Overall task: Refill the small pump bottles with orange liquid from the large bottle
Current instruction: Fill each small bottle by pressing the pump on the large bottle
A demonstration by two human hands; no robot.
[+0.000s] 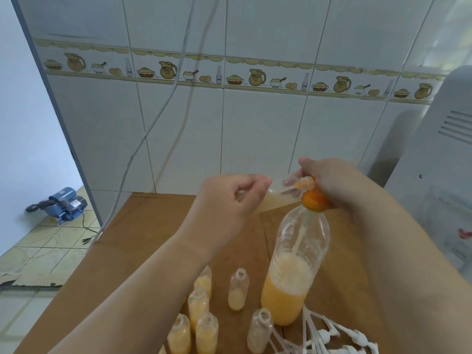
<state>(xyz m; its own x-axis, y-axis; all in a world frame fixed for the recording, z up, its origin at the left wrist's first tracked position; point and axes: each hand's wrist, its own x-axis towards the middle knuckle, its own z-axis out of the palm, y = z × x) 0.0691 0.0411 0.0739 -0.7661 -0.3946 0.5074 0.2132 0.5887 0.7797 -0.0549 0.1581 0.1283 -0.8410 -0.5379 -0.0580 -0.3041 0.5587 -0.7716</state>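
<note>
The large clear bottle (291, 284) stands on the brown table (143, 251), about half full of orange liquid. My right hand (332, 182) grips its orange pump top (313, 198), whose nozzle points left. My left hand (229, 200) holds a small translucent bottle (275, 199) on its side, blurred, with its mouth at the nozzle. Several small bottles filled with orange liquid (201, 302) stand near the front. One small bottle (237, 290) is partly filled, and another (259, 330) looks empty. A heap of white pump heads (332, 338) lies at the front right.
A white appliance (434, 175) stands close on the right of the table. The tiled wall (255, 111) is just behind, with a white cable (153, 123) hanging down it. On the floor at left sit a blue water pump (61, 203) and torn cardboard (30, 279).
</note>
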